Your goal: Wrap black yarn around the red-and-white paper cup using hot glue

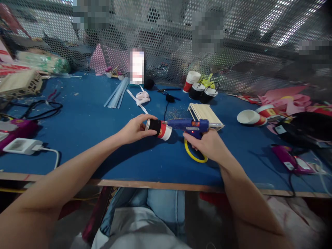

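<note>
My left hand (pixel 136 130) grips the black-wrapped end of a paper cup (pixel 165 131) that lies on its side, its red and white part pointing right. My right hand (pixel 207 143) is closed around the handle of a blue glue gun (pixel 186 124) with a clear stick in its back end. The gun's nozzle points left and meets or hovers just over the cup's red part; contact is hard to tell. A yellow ring (pixel 195 159) shows below my right hand.
Behind are white ribbon (pixel 142 98), clear glue sticks (pixel 116 95), a phone (pixel 137 65), a wooden stick piece (pixel 206 114) and black-wrapped cups (pixel 196 91). More cups (pixel 251 117) and a purple power strip (pixel 293 159) lie right. A white adapter (pixel 23 146) is left.
</note>
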`<state>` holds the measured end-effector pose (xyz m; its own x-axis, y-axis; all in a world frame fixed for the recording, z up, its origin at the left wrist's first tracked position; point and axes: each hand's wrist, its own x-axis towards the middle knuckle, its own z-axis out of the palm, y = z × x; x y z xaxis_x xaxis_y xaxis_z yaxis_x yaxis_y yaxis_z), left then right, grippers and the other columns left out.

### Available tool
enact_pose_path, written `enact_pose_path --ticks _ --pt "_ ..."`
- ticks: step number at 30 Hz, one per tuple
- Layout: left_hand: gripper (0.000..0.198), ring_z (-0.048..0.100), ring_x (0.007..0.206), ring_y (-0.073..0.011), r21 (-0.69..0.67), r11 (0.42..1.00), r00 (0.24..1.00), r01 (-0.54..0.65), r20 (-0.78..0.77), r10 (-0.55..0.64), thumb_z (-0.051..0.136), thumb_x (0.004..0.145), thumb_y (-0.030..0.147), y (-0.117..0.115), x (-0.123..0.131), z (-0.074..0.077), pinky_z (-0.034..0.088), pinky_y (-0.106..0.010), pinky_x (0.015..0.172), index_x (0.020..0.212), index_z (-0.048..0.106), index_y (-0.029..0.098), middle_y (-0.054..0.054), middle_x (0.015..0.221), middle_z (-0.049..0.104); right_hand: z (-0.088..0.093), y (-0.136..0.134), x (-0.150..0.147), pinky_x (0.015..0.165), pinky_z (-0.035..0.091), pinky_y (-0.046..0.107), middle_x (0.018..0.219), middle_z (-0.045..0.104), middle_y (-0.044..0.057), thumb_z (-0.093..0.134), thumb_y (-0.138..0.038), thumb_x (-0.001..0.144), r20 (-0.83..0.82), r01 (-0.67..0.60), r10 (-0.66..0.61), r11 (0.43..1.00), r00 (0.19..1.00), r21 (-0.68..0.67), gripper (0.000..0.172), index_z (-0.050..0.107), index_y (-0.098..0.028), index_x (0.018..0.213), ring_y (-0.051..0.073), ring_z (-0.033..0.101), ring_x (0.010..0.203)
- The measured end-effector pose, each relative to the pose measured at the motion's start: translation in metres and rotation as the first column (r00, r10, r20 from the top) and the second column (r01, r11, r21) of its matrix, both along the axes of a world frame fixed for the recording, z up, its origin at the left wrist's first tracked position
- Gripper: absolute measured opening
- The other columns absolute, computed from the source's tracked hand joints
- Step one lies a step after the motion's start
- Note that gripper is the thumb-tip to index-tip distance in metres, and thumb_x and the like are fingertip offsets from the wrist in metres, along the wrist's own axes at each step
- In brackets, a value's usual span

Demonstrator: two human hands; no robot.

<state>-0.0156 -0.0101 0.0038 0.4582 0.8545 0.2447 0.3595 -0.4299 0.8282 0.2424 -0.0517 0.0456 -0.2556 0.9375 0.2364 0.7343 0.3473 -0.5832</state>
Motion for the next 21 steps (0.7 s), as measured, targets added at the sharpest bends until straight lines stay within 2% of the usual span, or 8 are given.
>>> enact_pose_path --ticks 4,10,14,16,21 --pt "0.047 0.052 0.053 -0.0089 -0.003 1.0 1.0 -0.024 -0.017 0.024 0.065 0.074 0.035 0.0 0.0008 0.0013 0.042 -0.022 0.052 0.115 0.052 0.016 -0.002 0.077 0.06 0.0029 -0.0026 -0.0033 0.053 0.044 0.035 0.051 0.053 0.002 0.057 -0.036 0.077 0.027 -0.042 0.041 0.999 0.999 0.034 0.028 0.046 -0.025 0.053 0.019 0.053 0.052" --pt "0.046 0.052 0.053 -0.01 0.01 0.999 0.998 -0.05 -0.04 0.05 0.065 0.073 0.035 0.0002 0.0011 0.0008 0.042 -0.024 0.054 0.114 0.053 0.017 0.001 0.071 0.058 0.0063 -0.0054 -0.0043 0.058 0.042 0.035 0.06 0.056 0.005 0.052 -0.034 0.079 0.052 -0.097 0.094 0.993 0.994 0.07 0.02 0.057 -0.022 0.063 0.018 0.051 0.056" --pt "0.046 0.052 0.053 -0.0099 0.01 0.998 0.996 -0.06 -0.064 0.06 0.065 0.074 0.034 0.0006 0.0013 0.0006 0.042 -0.024 0.054 0.115 0.052 0.017 0.001 0.071 0.057 0.0076 -0.0054 -0.0008 0.054 0.035 0.033 0.045 0.037 0.0 0.046 -0.034 0.08 0.229 -0.211 0.185 0.973 0.956 0.093 0.027 0.065 -0.022 0.066 0.017 0.04 0.048" --pt "0.046 0.051 0.053 -0.0096 0.014 0.998 0.996 -0.061 -0.069 0.062 0.065 0.074 0.034 0.0008 0.0015 0.0007 0.042 -0.024 0.054 0.115 0.052 0.016 0.001 0.071 0.057 0.0076 -0.0046 0.0008 0.052 0.032 0.032 0.042 0.029 -0.001 0.041 -0.035 0.083 0.324 -0.242 0.191 0.962 0.926 0.125 0.032 0.068 -0.022 0.071 0.016 0.036 0.047" --pt "0.048 0.05 0.053 -0.0093 0.006 0.999 0.996 -0.049 -0.079 0.05 0.062 0.075 0.036 -0.0011 0.0007 0.003 0.041 -0.022 0.054 0.117 0.051 0.015 0.002 0.068 0.055 0.0084 -0.006 -0.0005 0.049 0.027 0.032 0.04 0.026 0.0 0.027 -0.036 0.087 0.451 -0.28 0.173 0.943 0.876 0.181 0.047 0.07 -0.02 0.076 0.018 0.035 0.047"
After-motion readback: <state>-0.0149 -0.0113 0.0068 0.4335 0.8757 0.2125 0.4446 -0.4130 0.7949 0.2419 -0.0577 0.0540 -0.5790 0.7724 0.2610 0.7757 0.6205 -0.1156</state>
